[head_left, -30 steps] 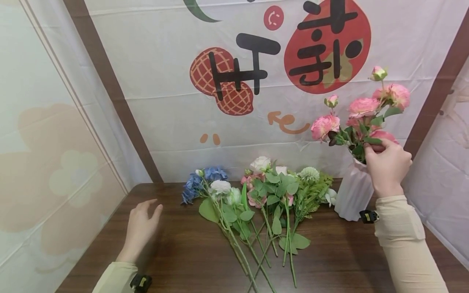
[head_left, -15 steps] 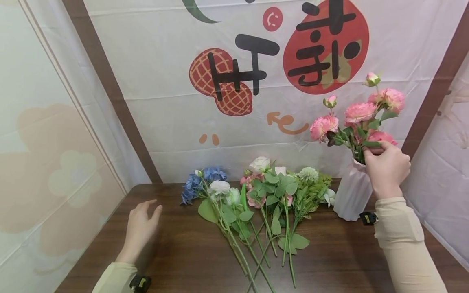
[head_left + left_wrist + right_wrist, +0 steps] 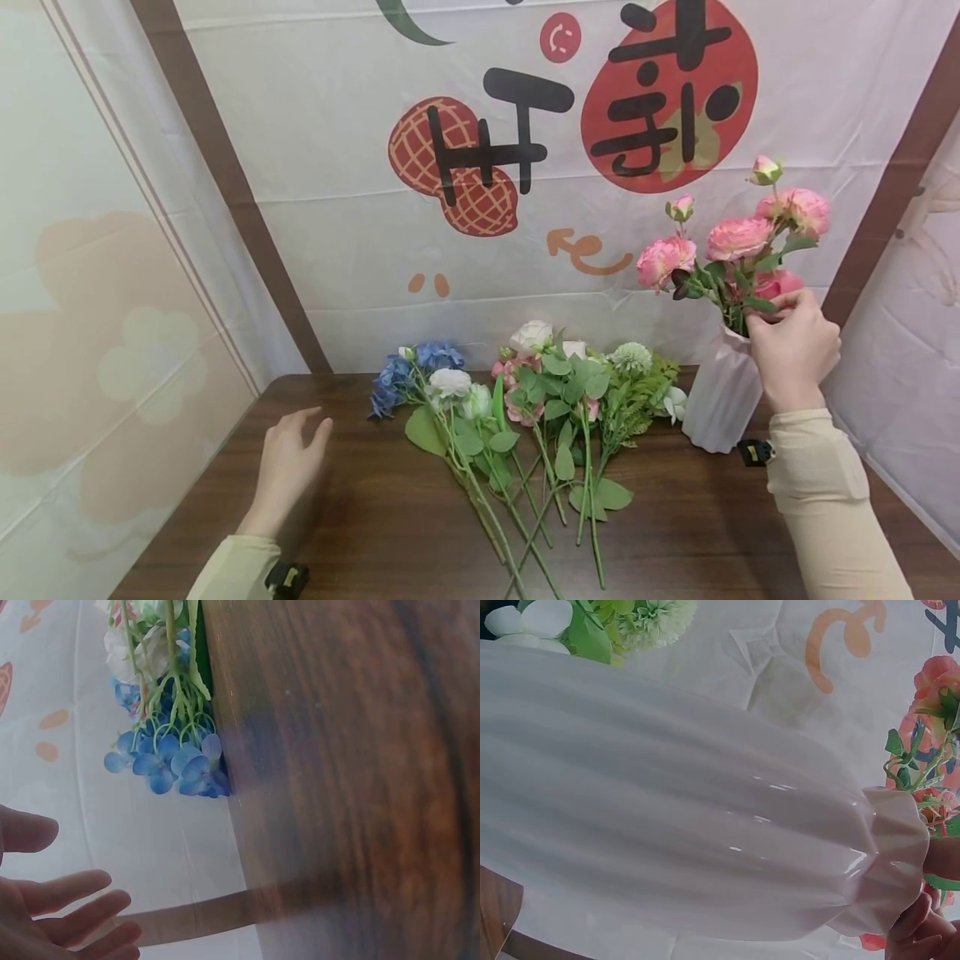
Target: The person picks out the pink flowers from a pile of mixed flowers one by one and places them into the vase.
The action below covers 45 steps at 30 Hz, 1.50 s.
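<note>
The head view is bright, with soft, even light. The white cloth wall with red and black drawings (image 3: 337, 250) looks pale, and the far left is a bit milky. A soft, dark shadow lies on the flat, brown wooden table (image 3: 382, 542) beside the right cream cloth sleeve (image 3: 821, 475). Both wrist views are dimmer. In the left one, the table looks smeary. In the right one, tiny white shiny spots sit on the tall, wavy white vase (image 3: 697, 802).
</note>
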{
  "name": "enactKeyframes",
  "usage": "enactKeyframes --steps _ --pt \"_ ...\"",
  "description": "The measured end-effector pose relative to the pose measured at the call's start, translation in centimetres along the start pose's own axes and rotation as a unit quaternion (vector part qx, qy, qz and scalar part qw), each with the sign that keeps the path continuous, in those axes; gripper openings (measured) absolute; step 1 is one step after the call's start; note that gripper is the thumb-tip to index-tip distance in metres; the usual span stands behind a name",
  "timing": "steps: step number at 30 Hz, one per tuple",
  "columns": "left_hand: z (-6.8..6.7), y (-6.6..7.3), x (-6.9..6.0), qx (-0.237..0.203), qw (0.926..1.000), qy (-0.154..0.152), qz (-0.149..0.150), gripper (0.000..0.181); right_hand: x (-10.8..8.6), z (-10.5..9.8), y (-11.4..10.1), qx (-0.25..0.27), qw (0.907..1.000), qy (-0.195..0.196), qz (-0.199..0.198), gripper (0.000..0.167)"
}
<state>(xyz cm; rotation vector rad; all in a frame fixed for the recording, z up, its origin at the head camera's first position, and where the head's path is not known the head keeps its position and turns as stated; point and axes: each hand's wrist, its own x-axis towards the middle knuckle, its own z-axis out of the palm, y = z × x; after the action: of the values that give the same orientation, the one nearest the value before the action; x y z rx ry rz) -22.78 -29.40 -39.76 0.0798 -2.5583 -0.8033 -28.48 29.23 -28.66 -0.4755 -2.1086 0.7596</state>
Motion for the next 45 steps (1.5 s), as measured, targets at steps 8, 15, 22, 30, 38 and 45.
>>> enactKeyframes --steps 8,15,22,30,38,45 --pt "-0.2 0.1 0.1 0.002 1.0000 0.001 0.003 0.043 -0.1 -0.2 0.0 -0.001 1.0000 -0.003 -0.002 0.025" --pt "-0.1 0.1 0.1 0.004 1.0000 0.000 0.002 0.043 -0.2 -0.5 0.4 -0.006 0.9998 -0.020 -0.001 0.023" --pt "-0.1 0.0 -0.1 0.001 1.0000 -0.007 -0.001 0.045 -0.3 -0.6 0.7 -0.007 0.9990 -0.042 0.011 0.023" --pt "-0.2 0.0 -0.1 -0.004 1.0000 -0.001 0.001 0.044 -0.3 -0.8 0.9 -0.021 0.9979 -0.059 0.014 0.022" --pt "-0.1 0.1 -0.1 0.001 1.0000 -0.004 0.001 0.044 -0.2 -1.1 1.0 -0.033 0.9955 -0.086 0.020 0.028" --pt "-0.1 0.6 0.1 -0.001 1.0000 -0.005 -0.001 0.044 0.3 -1.8 0.6 -0.053 0.9904 -0.124 0.029 0.045"
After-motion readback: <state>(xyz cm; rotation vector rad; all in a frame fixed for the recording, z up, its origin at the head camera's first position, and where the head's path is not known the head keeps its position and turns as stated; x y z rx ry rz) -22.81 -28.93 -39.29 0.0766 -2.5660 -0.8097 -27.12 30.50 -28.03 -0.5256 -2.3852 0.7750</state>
